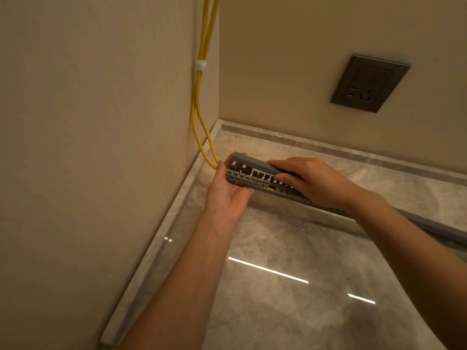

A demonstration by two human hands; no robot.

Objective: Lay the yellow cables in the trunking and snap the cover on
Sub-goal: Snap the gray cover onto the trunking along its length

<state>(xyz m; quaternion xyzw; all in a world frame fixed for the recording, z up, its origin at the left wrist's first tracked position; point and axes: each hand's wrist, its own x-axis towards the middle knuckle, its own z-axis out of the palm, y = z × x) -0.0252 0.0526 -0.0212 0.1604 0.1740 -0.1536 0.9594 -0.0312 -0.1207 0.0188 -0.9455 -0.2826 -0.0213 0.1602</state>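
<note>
- While the left hand (227,195) is cupping the corner end of the grey trunking (249,178) from below, palm up with fingers curled around it, the right hand (312,180) is pressing flat on the cover (255,164), fingers together on top and thumb against the slotted side.
- The cover is sitting tilted: it is lifting clear of the trunking at the corner end and appearing to meet it under the right hand, so the snapping looks partly done at best.
- The yellow cables (199,102) are hanging down the left wall, gathered by a white tie (201,65), and curving into the trunking's end beside the left thumb; a bit of yellow is showing through the side slots.
- To do this step well, the person is probably best working the pressure along from the seated part toward the corner, with the left hand bracing underneath so the channel is not flexing away.
- It is worth checking that no cable is riding above the slotted fingers, since a pinched strand would likely stop the lip from catching.
- The trunking's long axis is running from the wall corner toward the lower right, above the marble floor (278,299); its open end is pointing at the corner where the cables are entering.
</note>
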